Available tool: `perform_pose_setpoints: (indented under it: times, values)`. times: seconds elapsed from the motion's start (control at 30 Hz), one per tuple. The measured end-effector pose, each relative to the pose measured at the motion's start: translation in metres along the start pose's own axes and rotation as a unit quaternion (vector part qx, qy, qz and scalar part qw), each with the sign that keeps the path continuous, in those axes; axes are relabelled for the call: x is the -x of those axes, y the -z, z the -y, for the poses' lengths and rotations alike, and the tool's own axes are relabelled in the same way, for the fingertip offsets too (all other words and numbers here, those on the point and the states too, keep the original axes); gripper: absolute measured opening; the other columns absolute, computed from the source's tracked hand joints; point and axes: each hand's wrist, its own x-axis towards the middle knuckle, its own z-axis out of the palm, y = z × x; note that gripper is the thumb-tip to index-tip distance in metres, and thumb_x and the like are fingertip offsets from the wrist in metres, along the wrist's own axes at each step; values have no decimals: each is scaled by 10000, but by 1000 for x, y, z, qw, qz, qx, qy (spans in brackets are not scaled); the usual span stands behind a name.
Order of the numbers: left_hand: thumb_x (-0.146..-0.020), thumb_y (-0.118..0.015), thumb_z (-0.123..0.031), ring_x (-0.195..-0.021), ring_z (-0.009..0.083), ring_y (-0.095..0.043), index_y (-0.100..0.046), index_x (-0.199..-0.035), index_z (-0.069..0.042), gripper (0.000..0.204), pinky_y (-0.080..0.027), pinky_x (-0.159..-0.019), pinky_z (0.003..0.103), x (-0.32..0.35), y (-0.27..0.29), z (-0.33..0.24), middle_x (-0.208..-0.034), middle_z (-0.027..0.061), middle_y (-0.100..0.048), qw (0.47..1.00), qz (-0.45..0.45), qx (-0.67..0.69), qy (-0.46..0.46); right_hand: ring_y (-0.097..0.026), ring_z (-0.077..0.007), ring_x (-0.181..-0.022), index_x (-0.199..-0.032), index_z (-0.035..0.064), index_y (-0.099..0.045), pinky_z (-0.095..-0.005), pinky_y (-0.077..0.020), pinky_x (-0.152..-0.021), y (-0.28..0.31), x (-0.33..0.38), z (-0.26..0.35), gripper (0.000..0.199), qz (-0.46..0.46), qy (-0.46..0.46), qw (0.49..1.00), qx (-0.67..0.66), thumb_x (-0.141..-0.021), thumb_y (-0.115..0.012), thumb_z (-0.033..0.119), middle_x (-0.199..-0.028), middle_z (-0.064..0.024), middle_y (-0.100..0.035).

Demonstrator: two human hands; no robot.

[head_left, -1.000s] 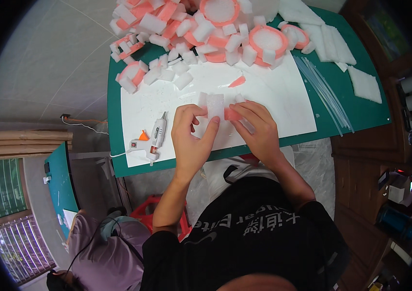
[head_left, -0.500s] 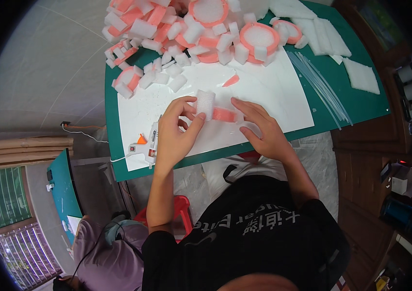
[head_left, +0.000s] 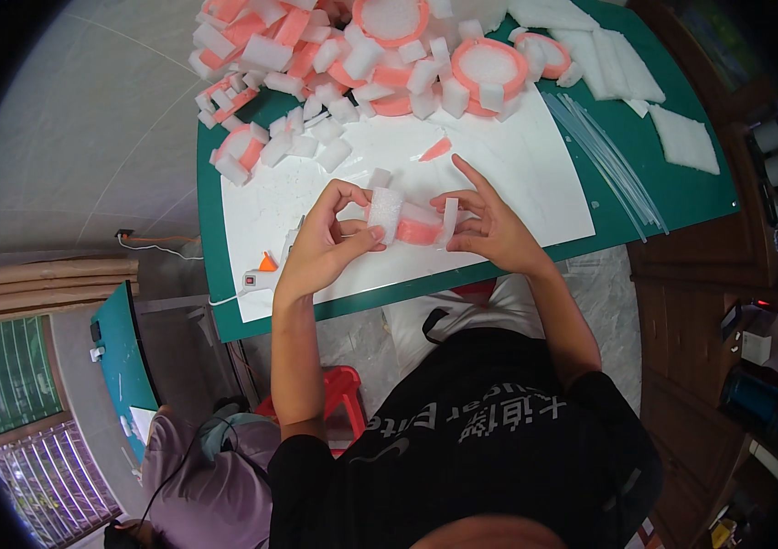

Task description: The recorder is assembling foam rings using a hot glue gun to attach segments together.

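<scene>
Between my hands is a pink foam piece [head_left: 419, 230] with white foam blocks [head_left: 385, 212] set on it. My left hand [head_left: 316, 256] is closed on its left end, thumb and fingers against a large white block. At the other end, the thumb and fingers of my right hand [head_left: 498, 229] pinch around a thin white block [head_left: 450, 220], with the index finger raised. The piece is held over a white sheet [head_left: 535, 197]. Beside my left wrist lies a white glue gun [head_left: 259, 283] with an orange tip, partly hidden by that hand.
A heap of pink and white foam pieces [head_left: 393, 78] fills the far side of the green table [head_left: 700, 197]. Clear glue sticks [head_left: 604, 160] and white foam sheets [head_left: 689, 139] lie at the right. A pink scrap [head_left: 436, 149] rests beyond my hands. Another person [head_left: 206, 467] is at lower left.
My right hand has come in and closed on the right end of the foam piece. The piece has turned, showing white blocks at its far and right sides. My left hand keeps its hold.
</scene>
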Motion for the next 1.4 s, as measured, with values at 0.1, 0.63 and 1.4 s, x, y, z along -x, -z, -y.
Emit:
perform_pose_setpoints:
  times: [0.1,0.63,1.4]
  values:
    - [-850,-692,27,-866,124,-665,-447,-1063,-51,334,-536,-770,242,1,2,1,-1199,84,-505,1000,2,-2,3,-560,-194,-1118,-1571,121,-183,-307,-542,-872,1,-2,1,1000,16,-24,999,18,-741,-674,-144,-1252,-146,-565]
    - [-941,-585,-42,-850,329,-727,-424,-1036,-16,189,-638,-718,368,25,11,1,-1117,193,-602,972,-16,232,-18,-544,-203,-1183,-1525,63,-280,-333,-497,-931,-4,5,1,754,22,58,998,-25,-916,-705,195,-1296,-115,-546]
    - [-940,-559,-67,-802,383,-722,-372,-1091,-5,248,-652,-670,395,60,-14,-25,-1124,242,-590,964,-55,246,-89,-551,-223,-1167,-1485,45,-304,-372,-417,-1005,-41,28,47,628,30,90,990,-100,-931,-588,132,-1251,-171,-595]
